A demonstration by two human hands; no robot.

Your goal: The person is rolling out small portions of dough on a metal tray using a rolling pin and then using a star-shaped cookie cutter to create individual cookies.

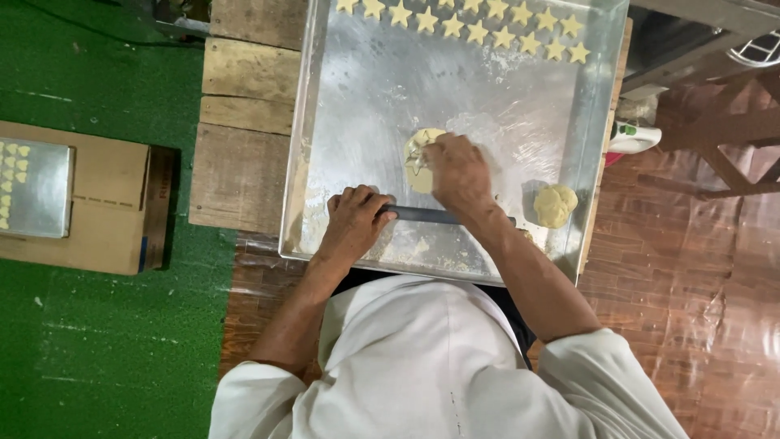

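We look down from above at a person in a white top who leans over a big shiny metal tray (341, 97). The tray sits on a low table made of wooden planks (244, 81). The left hand (355, 221) is curled around one end of a dark rolling pin (431, 215) that lies flat near the front edge of the tray. We think the hand rests there to keep the pin from rolling away and to have it close. The right hand (457, 169) has its fingers bent down over a small flat piece of pale dough (421, 162) in the middle of the tray. Under its fingertips we see a star-shaped metal cutter (418, 151) sitting on the dough, and the hand seems to push it in from the top. We cannot tell how tightly it holds the cutter. A lumpy ball of dough (556, 205) waits just to the right, apart from the flat piece. At the far end of the tray, star cookies (479, 24) lie in neat rows, so they do not stick to each other. On the green floor (97, 341) to the left, a cardboard box (106, 203) holds up a smaller tray (45, 191) with little heart cookies (11, 183) on it.
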